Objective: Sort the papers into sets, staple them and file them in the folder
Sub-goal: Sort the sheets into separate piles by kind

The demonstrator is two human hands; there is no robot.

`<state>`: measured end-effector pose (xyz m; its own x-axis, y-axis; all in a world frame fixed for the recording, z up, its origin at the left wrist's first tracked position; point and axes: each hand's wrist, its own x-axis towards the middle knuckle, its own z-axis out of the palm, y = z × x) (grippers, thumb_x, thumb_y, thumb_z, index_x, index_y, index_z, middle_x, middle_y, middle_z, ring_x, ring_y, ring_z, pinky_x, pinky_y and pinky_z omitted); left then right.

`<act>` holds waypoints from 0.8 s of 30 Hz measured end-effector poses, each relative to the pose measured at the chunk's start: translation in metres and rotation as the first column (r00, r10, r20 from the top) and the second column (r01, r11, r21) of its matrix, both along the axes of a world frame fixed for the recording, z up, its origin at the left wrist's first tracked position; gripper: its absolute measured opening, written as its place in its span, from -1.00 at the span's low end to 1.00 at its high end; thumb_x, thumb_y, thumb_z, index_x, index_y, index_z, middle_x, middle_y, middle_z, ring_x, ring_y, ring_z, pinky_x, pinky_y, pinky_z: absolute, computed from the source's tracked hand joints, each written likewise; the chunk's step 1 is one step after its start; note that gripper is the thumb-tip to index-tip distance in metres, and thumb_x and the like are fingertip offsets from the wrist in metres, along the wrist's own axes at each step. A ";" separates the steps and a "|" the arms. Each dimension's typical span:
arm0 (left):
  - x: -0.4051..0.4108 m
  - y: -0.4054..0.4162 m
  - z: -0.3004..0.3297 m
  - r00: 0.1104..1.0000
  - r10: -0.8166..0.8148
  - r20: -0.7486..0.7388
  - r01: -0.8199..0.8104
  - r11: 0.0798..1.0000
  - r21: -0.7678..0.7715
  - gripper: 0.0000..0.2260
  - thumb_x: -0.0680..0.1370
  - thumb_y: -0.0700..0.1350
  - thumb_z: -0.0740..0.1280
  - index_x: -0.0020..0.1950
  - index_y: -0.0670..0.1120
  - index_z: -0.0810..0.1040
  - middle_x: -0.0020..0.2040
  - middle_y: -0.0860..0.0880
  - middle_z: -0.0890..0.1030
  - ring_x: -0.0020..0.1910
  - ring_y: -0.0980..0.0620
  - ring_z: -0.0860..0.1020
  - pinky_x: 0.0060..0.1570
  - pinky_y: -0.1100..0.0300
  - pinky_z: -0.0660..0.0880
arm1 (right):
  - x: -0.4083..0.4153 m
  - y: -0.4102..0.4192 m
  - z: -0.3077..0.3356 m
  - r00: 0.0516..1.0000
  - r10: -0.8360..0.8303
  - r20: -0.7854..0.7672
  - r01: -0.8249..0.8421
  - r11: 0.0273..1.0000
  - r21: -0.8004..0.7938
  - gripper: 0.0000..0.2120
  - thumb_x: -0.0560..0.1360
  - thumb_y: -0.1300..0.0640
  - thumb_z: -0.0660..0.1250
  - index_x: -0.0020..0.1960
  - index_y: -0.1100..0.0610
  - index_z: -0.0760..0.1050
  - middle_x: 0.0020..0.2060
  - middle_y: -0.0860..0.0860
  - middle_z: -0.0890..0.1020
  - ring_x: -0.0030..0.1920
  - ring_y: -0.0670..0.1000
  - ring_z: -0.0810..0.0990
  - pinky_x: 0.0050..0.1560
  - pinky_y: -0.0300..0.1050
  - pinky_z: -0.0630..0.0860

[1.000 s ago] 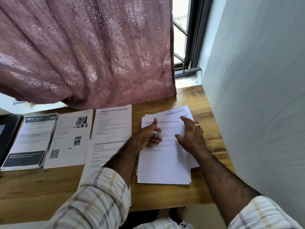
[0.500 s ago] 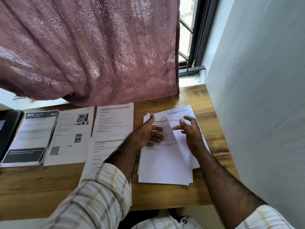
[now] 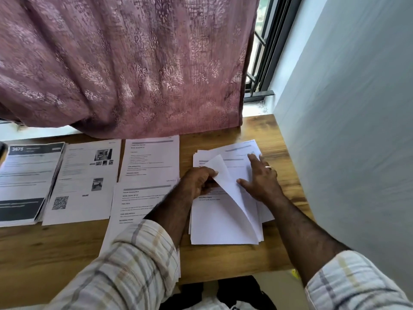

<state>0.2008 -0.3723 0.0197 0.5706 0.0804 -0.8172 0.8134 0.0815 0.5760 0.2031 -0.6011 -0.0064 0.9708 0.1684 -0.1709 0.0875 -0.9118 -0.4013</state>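
A loose stack of white printed papers (image 3: 223, 222) lies on the right part of the wooden desk (image 3: 67, 249). Its top sheet (image 3: 225, 177) is curled up and folded over toward me, blank side showing. My left hand (image 3: 197, 181) pinches that lifted sheet at its left edge. My right hand (image 3: 261, 177) lies with straight fingers on the sheets to the right, a ring on one finger. Sorted papers lie to the left: a dark-headed set (image 3: 26, 182), a sheet with photos and a QR code (image 3: 85, 182), a text sheet (image 3: 152, 157) and another text sheet (image 3: 138, 204) under my left forearm.
A mauve patterned curtain (image 3: 125, 63) hangs over the desk's far edge. A pale wall (image 3: 348, 130) bounds the desk on the right, with a window frame (image 3: 268, 63) in the corner. A dark object (image 3: 1, 151) shows at the far left edge.
The top sheet of the right stack has been lifted higher and folded over toward me. My left hand now pinches its edge, and my right hand has flattened onto the sheets beneath.
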 end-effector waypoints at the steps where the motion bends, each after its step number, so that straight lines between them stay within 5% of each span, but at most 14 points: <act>1: -0.001 0.000 -0.002 1.000 0.017 0.003 -0.017 1.000 -0.001 -0.75 0.57 -0.16 0.47 0.23 -0.12 0.56 -0.04 -0.13 0.77 -0.09 -0.05 0.75 -0.02 0.04 0.63 | 0.003 0.001 -0.003 0.999 0.037 -0.014 -0.038 0.998 -0.050 -0.08 0.55 -0.24 0.40 0.70 0.01 -0.02 0.69 0.02 0.10 0.69 0.07 -0.04 0.60 0.27 0.06; 4: -0.001 -0.003 -0.001 1.000 0.029 0.008 -0.030 0.999 0.040 -0.76 0.58 -0.17 0.46 0.22 -0.12 0.56 0.00 -0.14 0.74 -0.03 -0.09 0.73 0.11 0.00 0.67 | 0.005 0.003 -0.012 0.992 0.116 0.040 -0.113 0.990 -0.088 -0.21 0.59 -0.22 0.30 0.67 0.05 0.07 0.65 0.10 0.23 0.69 0.09 0.01 0.60 0.32 0.00; 6: 0.000 -0.007 0.003 0.999 0.034 0.007 -0.035 0.995 0.097 -0.79 0.58 -0.20 0.47 0.19 -0.14 0.55 0.02 -0.16 0.71 0.00 -0.12 0.71 0.12 -0.01 0.68 | 0.001 0.005 -0.013 0.975 0.145 0.168 -0.144 0.989 -0.015 -0.30 0.51 -0.14 0.30 0.60 0.04 0.26 0.48 0.10 0.49 0.60 0.16 0.29 0.49 0.32 0.18; 8: -0.001 -0.010 0.002 0.999 0.047 0.021 -0.050 0.985 0.163 -0.76 0.57 -0.24 0.49 0.19 -0.14 0.53 0.04 -0.15 0.68 -0.01 -0.12 0.68 0.04 0.02 0.70 | -0.004 0.008 -0.004 0.975 0.022 0.220 -0.070 0.975 0.211 -0.35 0.43 -0.05 0.39 0.50 0.03 0.38 0.18 0.04 0.66 0.25 0.17 0.58 0.24 0.14 0.42; 10: -0.005 -0.015 -0.001 0.993 0.071 0.096 -0.090 0.972 0.218 -0.62 0.53 -0.26 0.53 0.28 -0.09 0.50 0.14 -0.13 0.64 0.01 -0.09 0.66 -0.07 0.06 0.71 | -0.010 0.011 0.012 0.982 -0.155 0.106 0.084 0.869 0.487 -0.34 0.45 0.01 0.55 0.46 0.02 0.35 -0.07 -0.03 0.66 -0.08 0.02 0.63 -0.05 -0.07 0.53; 12: -0.013 -0.018 -0.003 0.954 0.105 0.281 -0.182 0.947 0.264 -0.40 0.47 -0.27 0.59 0.40 0.03 0.41 0.27 -0.02 0.58 0.08 -0.03 0.63 -0.04 0.06 0.71 | -0.017 0.013 0.022 0.967 -0.254 0.009 0.195 0.764 0.616 -0.30 0.47 0.07 0.58 0.48 0.02 0.30 -0.16 -0.10 0.67 -0.17 -0.11 0.67 -0.13 -0.23 0.57; 15: -0.026 -0.024 -0.008 0.865 0.047 0.499 -0.219 0.931 0.293 -0.26 0.47 -0.27 0.60 0.52 0.16 0.37 0.26 0.20 0.55 0.12 0.14 0.62 -0.03 0.08 0.71 | -0.023 0.012 0.027 0.956 -0.279 -0.087 0.272 0.741 0.614 -0.34 0.52 0.12 0.54 0.53 0.01 0.33 -0.16 -0.15 0.71 -0.14 -0.19 0.67 -0.07 -0.28 0.56; 18: -0.028 -0.030 -0.005 0.864 -0.039 0.501 -0.149 0.932 0.330 -0.72 0.56 -0.17 0.54 0.19 0.14 0.67 0.22 0.09 0.64 0.07 0.09 0.64 -0.11 0.23 0.67 | -0.019 0.012 0.029 0.946 -0.291 -0.142 0.318 0.761 0.565 -0.48 0.51 0.14 0.55 0.42 0.02 0.48 -0.18 -0.09 0.74 -0.18 -0.20 0.65 -0.21 -0.37 0.51; 20: -0.024 -0.037 0.002 0.905 -0.027 0.425 -0.116 0.945 0.306 -0.88 0.56 -0.01 0.54 0.08 0.10 0.70 0.13 0.09 0.64 0.05 0.06 0.61 -0.10 0.27 0.62 | -0.015 0.012 0.028 0.939 -0.298 -0.169 0.341 0.754 0.561 -0.58 0.47 0.13 0.59 0.28 0.03 0.56 -0.21 -0.07 0.73 -0.19 -0.14 0.67 -0.21 -0.27 0.57; 24: -0.012 -0.041 0.003 0.958 0.062 0.279 -0.135 0.958 0.253 -0.60 0.49 0.23 0.53 0.19 0.00 0.66 0.10 0.01 0.71 0.05 -0.04 0.66 0.03 0.10 0.63 | -0.015 0.011 0.019 0.956 -0.229 -0.185 0.294 0.764 0.574 -0.77 0.39 0.01 0.65 -0.05 0.01 0.66 -0.31 -0.08 0.65 -0.32 -0.11 0.58 -0.32 -0.24 0.43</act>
<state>0.1892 -0.4132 0.0227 0.7416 0.3409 -0.5777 0.6235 -0.0328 0.7811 0.1886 -0.5896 0.0121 0.9757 0.0098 -0.2191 -0.1883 -0.4749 -0.8597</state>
